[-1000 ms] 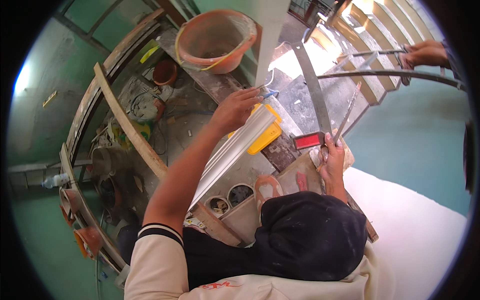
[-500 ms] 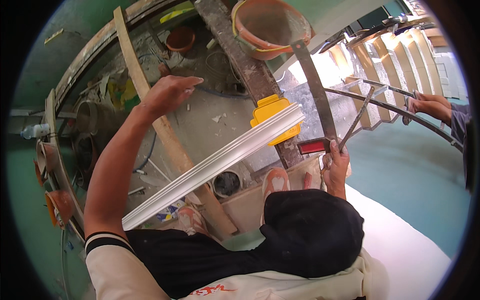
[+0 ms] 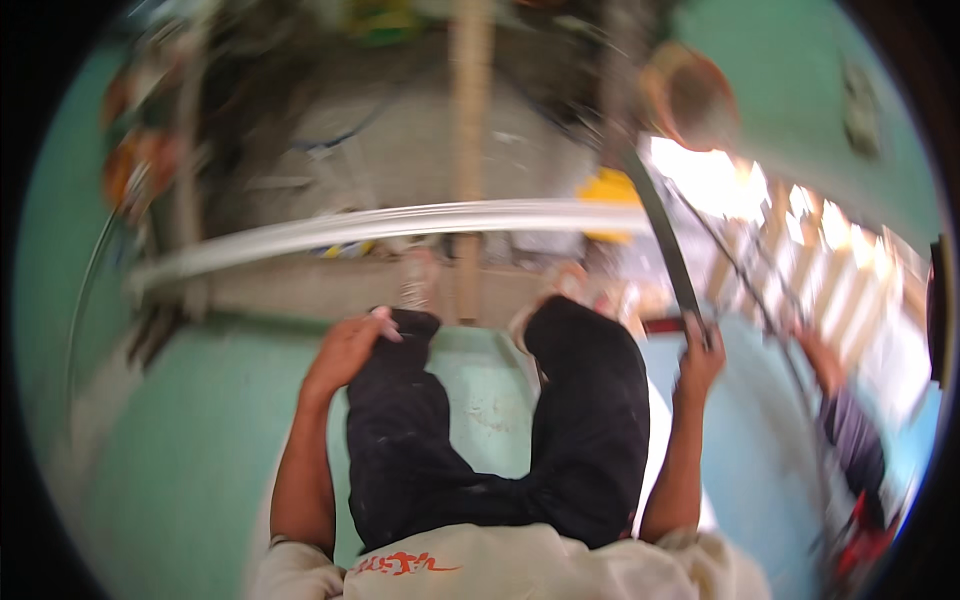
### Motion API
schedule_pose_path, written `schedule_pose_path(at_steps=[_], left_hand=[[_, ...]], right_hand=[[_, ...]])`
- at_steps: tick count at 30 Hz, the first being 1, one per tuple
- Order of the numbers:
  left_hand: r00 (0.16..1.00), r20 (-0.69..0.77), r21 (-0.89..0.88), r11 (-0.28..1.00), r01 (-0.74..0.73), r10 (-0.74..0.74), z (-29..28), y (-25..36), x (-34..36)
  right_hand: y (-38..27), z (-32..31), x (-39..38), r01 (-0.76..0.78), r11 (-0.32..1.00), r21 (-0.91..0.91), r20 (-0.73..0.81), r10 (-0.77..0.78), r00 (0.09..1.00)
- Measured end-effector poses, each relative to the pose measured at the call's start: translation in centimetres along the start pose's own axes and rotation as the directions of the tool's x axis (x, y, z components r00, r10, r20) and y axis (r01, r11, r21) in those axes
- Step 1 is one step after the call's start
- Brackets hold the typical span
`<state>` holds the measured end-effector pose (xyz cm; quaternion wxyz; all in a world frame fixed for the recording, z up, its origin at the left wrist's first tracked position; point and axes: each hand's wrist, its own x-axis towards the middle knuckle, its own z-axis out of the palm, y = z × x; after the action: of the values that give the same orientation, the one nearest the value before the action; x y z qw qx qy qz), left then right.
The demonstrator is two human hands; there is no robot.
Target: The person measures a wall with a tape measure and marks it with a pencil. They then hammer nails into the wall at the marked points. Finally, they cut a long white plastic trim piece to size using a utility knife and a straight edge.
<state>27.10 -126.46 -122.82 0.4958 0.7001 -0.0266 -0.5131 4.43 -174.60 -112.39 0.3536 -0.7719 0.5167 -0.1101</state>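
Note:
My right hand is closed around the reddish handle end of a try square, its long dark metal blade pointing away and up to the left. My left hand lies on my left knee, fingers stretched out and holding nothing. Beyond my knees a long white grooved moulding strip spans from left to right, blurred by motion. Its right end lies over a yellow plastic lid, close to the square's blade. Neither hand touches the strip.
A wooden plank runs away from me under the strip. An orange bucket stands at the far right. Stairs and a metal railing lie to the right, where another person's leg shows. Rubble covers the floor beyond.
My view has swung and levelled out. My left hand, earlier raised above the strip with a finger extended, has come down onto my knee. The right hand still holds the try square.

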Motion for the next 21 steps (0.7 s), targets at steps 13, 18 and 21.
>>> schedule_pose_path(at_steps=[13, 18, 21], left_hand=[[0.843, -0.462, 0.046, 0.957, -0.287, 0.275, 9.3, 14.6, -38.3], [0.864, -0.455, -0.035, 0.965, -0.259, 0.216, 6.3, 17.3, -47.0], [0.927, -0.361, -0.319, 0.92, -0.228, 0.105, 3.5, 15.7, -50.2]], right_hand=[[-32.6, -5.0, -30.5, 0.381, 0.924, 0.043, 0.749, -0.282, 0.6], [-39.6, -4.9, -41.6, 0.269, 0.96, 0.074, 0.879, -0.191, 0.438], [-42.1, -3.6, -46.8, 0.234, 0.972, 0.031, 0.891, -0.133, 0.433]])
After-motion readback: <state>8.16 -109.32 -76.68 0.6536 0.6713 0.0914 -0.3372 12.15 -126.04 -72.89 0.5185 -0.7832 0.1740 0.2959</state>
